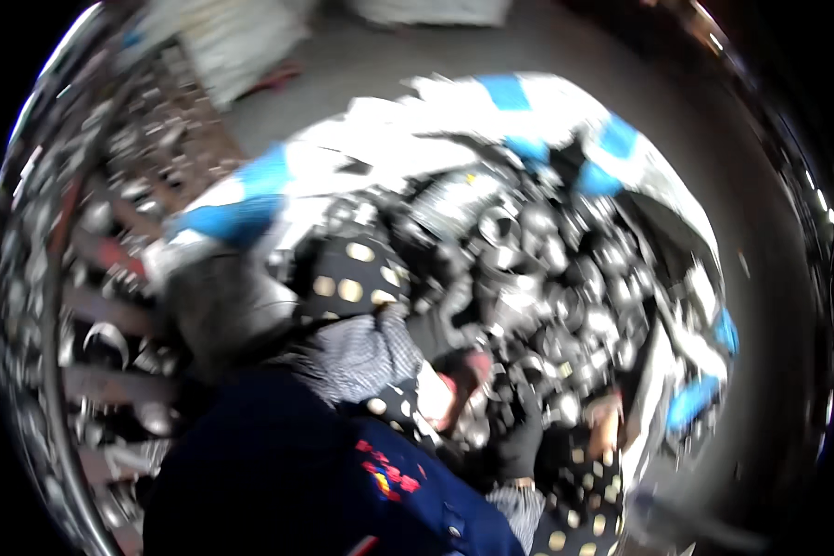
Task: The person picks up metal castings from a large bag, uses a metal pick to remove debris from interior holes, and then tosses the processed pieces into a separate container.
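A large white-and-blue woven sack with its mouth spread wide holds many shiny, round, cup-like metal parts. From a checked sleeve, my left hand reaches in among them in what looks like a dark grey glove. Its fingers are smeared by motion. Farther right and nearer me, my right hand, dark-gloved below a checked cuff, reaches down onto the parts; its fingers cannot be made out. Whether either hand holds a part is hidden by blur and shadow. A larger silvery cylinder lies toward the far side.
Black cloth with pale dots and patches of bare skin show close to my hands. At left stands a rack with a dark rail and more metal parts. Pale sacks stand beyond on the grey floor.
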Motion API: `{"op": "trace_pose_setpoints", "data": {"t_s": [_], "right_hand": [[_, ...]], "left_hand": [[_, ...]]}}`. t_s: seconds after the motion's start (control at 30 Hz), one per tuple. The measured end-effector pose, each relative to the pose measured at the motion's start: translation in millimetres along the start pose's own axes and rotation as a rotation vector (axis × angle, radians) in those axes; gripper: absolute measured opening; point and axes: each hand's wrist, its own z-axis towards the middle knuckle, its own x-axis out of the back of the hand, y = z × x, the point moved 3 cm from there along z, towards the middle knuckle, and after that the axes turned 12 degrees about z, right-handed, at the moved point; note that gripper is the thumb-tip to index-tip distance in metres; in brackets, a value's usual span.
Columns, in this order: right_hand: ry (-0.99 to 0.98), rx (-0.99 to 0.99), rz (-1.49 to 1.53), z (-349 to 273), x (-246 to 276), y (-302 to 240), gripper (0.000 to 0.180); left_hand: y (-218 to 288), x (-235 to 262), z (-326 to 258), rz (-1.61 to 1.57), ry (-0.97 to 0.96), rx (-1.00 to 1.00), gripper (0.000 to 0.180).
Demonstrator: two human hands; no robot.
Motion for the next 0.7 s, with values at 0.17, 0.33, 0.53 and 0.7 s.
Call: {"op": "trace_pose_setpoints", "data": {"t_s": [0.17,0.33,0.53,0.7], "right_hand": [[0.113,-0.051,-0.015,-1,9,11,0.027],[0.177,-0.138,-0.083,17,27,23,0.023],[0.005,-0.132,-0.164,13,24,27,0.03],[-0.012,-0.067,-0.373,-4,19,15,0.038]], "left_hand": [[100,-17,-49,0.066,0.146,-0.44,0.046],[209,-44,-193,0.119,0.239,-0.996,0.043],[266,-126,-356,0.408,-0.038,-1.473,0.046],[262,-139,-387,0.68,-0.615,-1.34,0.052]]}}
